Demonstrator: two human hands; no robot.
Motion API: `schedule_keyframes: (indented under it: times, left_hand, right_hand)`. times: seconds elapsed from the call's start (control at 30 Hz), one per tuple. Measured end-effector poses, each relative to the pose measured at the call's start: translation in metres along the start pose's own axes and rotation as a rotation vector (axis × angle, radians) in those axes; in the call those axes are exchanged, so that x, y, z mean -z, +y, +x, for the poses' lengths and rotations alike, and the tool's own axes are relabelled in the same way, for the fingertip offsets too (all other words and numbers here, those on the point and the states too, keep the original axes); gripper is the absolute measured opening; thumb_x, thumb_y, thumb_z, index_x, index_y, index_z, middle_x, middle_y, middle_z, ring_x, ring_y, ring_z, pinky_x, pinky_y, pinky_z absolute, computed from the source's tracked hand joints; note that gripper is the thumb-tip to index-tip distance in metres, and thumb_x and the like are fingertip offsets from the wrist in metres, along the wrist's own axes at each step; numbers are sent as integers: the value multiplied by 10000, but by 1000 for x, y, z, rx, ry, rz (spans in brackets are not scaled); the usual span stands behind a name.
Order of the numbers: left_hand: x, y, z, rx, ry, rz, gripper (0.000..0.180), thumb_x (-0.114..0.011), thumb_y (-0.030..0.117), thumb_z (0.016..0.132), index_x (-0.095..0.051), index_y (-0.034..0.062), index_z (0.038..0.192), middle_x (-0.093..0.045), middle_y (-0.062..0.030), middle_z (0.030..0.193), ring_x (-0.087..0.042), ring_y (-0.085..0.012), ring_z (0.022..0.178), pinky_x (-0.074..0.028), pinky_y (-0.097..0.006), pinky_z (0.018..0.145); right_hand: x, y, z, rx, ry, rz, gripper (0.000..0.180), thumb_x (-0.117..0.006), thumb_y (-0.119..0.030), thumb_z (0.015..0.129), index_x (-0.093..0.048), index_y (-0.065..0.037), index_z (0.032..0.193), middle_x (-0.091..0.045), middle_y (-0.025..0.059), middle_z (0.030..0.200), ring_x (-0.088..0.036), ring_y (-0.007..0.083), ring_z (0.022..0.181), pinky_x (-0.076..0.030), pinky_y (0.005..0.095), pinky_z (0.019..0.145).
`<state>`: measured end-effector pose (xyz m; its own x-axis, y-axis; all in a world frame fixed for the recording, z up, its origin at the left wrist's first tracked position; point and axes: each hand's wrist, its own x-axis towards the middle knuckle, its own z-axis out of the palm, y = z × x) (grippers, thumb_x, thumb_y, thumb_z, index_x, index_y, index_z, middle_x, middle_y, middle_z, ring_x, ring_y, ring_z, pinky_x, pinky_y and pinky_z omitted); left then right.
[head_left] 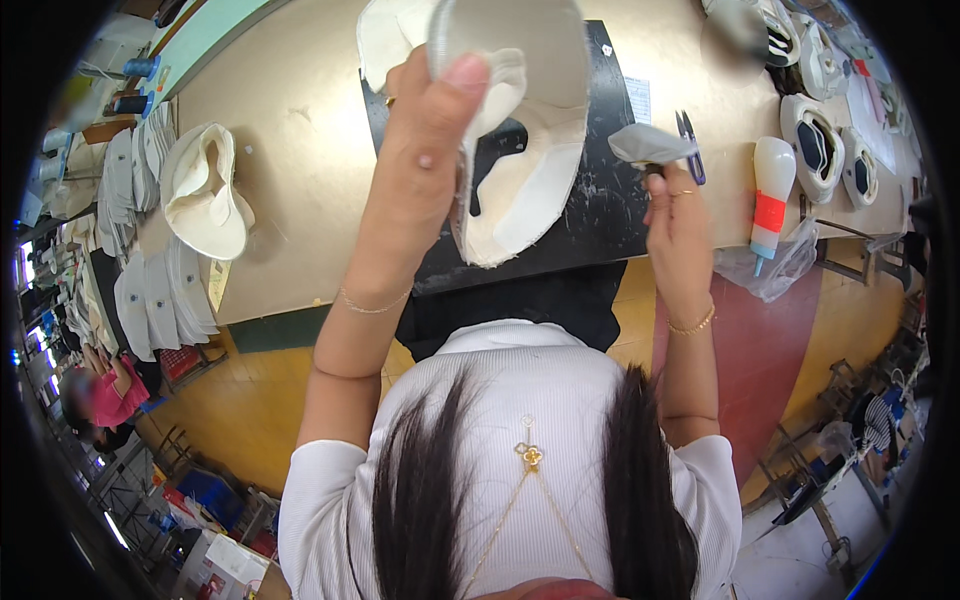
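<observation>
My left hand (pixel 435 125) grips a white shoe upper (pixel 540 205), thumb pressed on its pale fabric and the other fingers mostly hidden. The upper is held up over a black board (pixel 615 180), its raw edge and opening toward me. To the right, my right hand (pixel 680 220) is closed on a small light-grey fabric piece (pixel 650 143), slightly blurred. Right by those fingers are dark blue thread snips (pixel 690 150), points away from me; whether they lie on the table or touch the hand I cannot tell. Another white upper (pixel 385 40) lies behind my left hand.
A white upper (pixel 207 190) rests on the left of the table (pixel 300 130), beside stacked grey pieces (pixel 165 300). At right are a white bottle with a red band (pixel 772 195), a plastic bag (pixel 775 265) and several uppers (pixel 812 150). Thread spools (pixel 140 68) stand far left.
</observation>
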<state>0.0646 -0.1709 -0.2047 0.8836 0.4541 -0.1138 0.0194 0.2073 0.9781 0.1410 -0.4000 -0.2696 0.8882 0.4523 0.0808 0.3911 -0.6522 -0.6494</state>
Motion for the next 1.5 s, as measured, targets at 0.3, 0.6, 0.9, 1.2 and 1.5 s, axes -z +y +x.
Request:
schedule_keyframes:
  times: [0.3, 0.6, 0.9, 1.2, 1.5]
  left_hand:
    - [-21, -4, 4, -121, -76, 139, 530, -578, 454, 850, -547, 12, 1142, -493, -123, 1134, -349, -269, 1069, -269, -327, 968]
    - [-23, -11, 1, -151, -27, 94, 554, -602, 482, 820, -557, 25, 1129, -424, -156, 1081, -354, -244, 1073, -281, -324, 961]
    - [-22, -13, -13, -166, -42, 61, 507, -585, 429, 833, -548, 2, 1104, -418, -125, 1073, -358, -220, 1042, -299, -314, 931]
    - [-10, -22, -25, -223, 0, 82, 557, -545, 444, 811, -494, -17, 1118, -407, -101, 1093, -365, -193, 1031, -307, -312, 929]
    - [-10, -34, -26, -377, 25, 169, 712, -525, 599, 778, -471, -17, 1131, -399, -121, 1108, -372, -226, 1074, -314, -338, 940]
  right_hand:
    - [1, -58, -10, 364, -6, -38, 337, -572, -89, 864, -559, -52, 1198, -580, 111, 817, -586, 279, 658, -475, 357, 572]
    - [-1, -57, -4, 371, -21, -12, 330, -557, -138, 883, -560, -80, 1208, -562, 89, 773, -588, 273, 607, -481, 370, 547]
    - [0, -58, -3, 356, -82, -51, 327, -525, -175, 906, -543, -93, 1222, -569, 101, 758, -607, 280, 620, -500, 378, 555]
    - [-7, -56, -3, 373, -165, -101, 344, -526, -176, 905, -535, -84, 1236, -578, 102, 753, -607, 272, 605, -503, 367, 540]
    - [-20, -42, 1, 351, -198, -185, 336, -542, -175, 896, -545, -106, 1225, -565, 88, 743, -597, 272, 607, -488, 360, 540]
